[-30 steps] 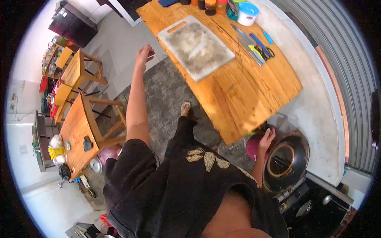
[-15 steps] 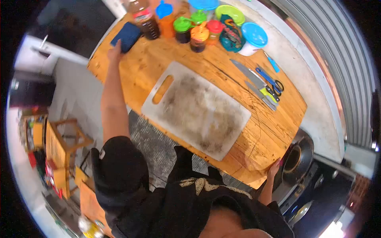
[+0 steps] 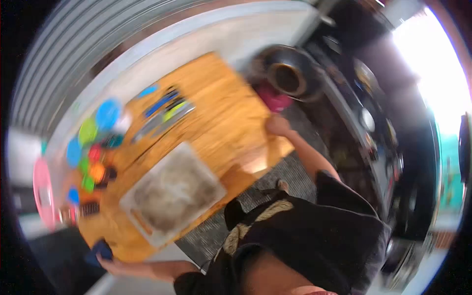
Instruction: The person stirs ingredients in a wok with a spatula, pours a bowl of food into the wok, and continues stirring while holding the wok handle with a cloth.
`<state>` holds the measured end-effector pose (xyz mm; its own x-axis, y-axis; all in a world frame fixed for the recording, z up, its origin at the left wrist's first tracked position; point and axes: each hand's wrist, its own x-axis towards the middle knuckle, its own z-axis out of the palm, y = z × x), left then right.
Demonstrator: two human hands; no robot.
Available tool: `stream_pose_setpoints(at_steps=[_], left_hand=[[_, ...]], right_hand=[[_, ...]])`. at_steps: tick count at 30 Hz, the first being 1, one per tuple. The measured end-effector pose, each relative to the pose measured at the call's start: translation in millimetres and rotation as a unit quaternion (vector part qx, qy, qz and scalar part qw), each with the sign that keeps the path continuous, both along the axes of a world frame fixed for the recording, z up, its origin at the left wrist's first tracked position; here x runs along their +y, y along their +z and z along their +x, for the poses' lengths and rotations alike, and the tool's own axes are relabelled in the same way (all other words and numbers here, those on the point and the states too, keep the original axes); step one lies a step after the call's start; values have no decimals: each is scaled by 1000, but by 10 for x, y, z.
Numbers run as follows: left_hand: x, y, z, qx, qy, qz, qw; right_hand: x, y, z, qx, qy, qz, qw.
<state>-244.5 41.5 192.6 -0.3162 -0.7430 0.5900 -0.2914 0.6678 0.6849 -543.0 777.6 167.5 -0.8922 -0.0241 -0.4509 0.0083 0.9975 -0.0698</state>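
Both hands reach to opposite ends of the wooden table [image 3: 231, 113]. Left hand [image 3: 109, 264] now touches the dark blue cloth [image 3: 100, 250] at the near-left corner, having closed in on it as the view swung round. Right hand [image 3: 278, 126] has come up onto the table edge beside the wok [image 3: 287, 73]. Cutting board [image 3: 172, 193] lies between them. Motion blur hides either grip; the jars and knives are smeared.
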Motion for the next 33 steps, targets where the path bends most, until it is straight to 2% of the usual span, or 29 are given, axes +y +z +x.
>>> stream_pose_setpoints(at_steps=[1, 2, 3, 4, 5, 6, 7, 8, 9, 10, 11, 12, 13, 14, 15, 16, 17, 18, 19, 21, 22, 24, 25, 26, 28, 30, 31, 32, 33], left_hand=[[310, 185, -179, 50, -29, 57, 997], [654, 357, -419, 88, -64, 105, 988], [1003, 488, -638, 114, -110, 159, 974], [1370, 626, -887, 130, -163, 212, 955], [1770, 739, -1119, 139, -220, 274, 926], [2228, 857, -1326, 142, -280, 346, 884], [2896, 1008, -1532, 143, -328, 446, 821], [3562, 1158, -1735, 138, -356, 541, 749], [4227, 1173, -1819, 73, -397, 533, 744], [5006, 1148, -1912, 1, -416, 609, 675], [5618, 979, -1970, -64, -455, 605, 651], [6293, 861, -1942, -127, -513, 613, 587], [7041, 872, -1836, -194, -505, 658, 524], [7501, 446, -1765, -283, -581, 536, 543], [8193, 531, -1674, -273, -578, 698, 322], [8643, 407, -1584, -315, -584, 700, 264], [9084, 297, -1535, -316, -600, 699, 228], [9434, 241, -1513, -317, -614, 696, 194], [9682, 254, -1523, -332, -599, 701, 200], [10095, 280, -1669, -362, -571, 704, 216], [10237, 276, -1801, -360, -582, 693, 225], [10502, 261, -2135, -362, -598, 672, 243], [10658, 287, -2280, -352, -611, 648, 288], [10848, 326, -2456, -350, -611, 643, 301], [11216, 355, -2857, -350, -608, 633, 327], [11536, 286, -3261, -320, -624, 639, 317], [11838, 284, -3515, -292, -636, 646, 305], [12078, 273, -3708, -281, -639, 651, 298], [12306, 263, -3911, -266, -643, 655, 294]], right_hand=[[127, -242, 131, 208, -52, -47, 976], [279, -438, 223, 405, -15, -196, 893], [309, -294, 396, 462, -19, -234, 855], [389, -123, 547, 438, -46, -312, 842], [516, -8, 731, 375, -87, -333, 860], [594, 214, 937, 350, -174, -438, 809], [704, 592, 1190, 336, -217, -484, 778], [925, 597, 1344, 350, -205, -515, 755], [1175, 727, 1539, 371, -180, -496, 765], [1447, 899, 1708, 390, -157, -473, 774], [1760, 1120, 1817, 427, -114, -427, 789], [1992, 1283, 1979, 454, -80, -384, 800], [2161, 1334, 2167, 477, -51, -345, 807], [2367, 1272, 2315, 458, -45, -327, 826], [2632, 1172, 2419, 440, -31, -304, 844], [2882, 1028, 2529, 418, -14, -280, 864], [3103, 766, 2676, 434, -56, -256, 862], [3361, 702, 2835, 366, -105, -281, 881], [3653, 659, 2970, 299, -150, -302, 892], [4200, 598, 3126, 272, -232, -311, 881], [4412, 633, 3163, 356, -255, -274, 856], [5017, 578, 3108, 431, -272, -241, 826], [5287, 674, 3015, 459, -299, -203, 812], [5605, 718, 2908, 487, -289, -118, 815], [6310, 785, 2606, 479, -323, -88, 811], [6901, 911, 2211, 508, -313, 35, 802], [7175, 975, 1981, 497, -332, 55, 800], [7535, 846, 1750, 511, -315, 80, 796], [7844, 712, 1531, 471, -332, 115, 809]])
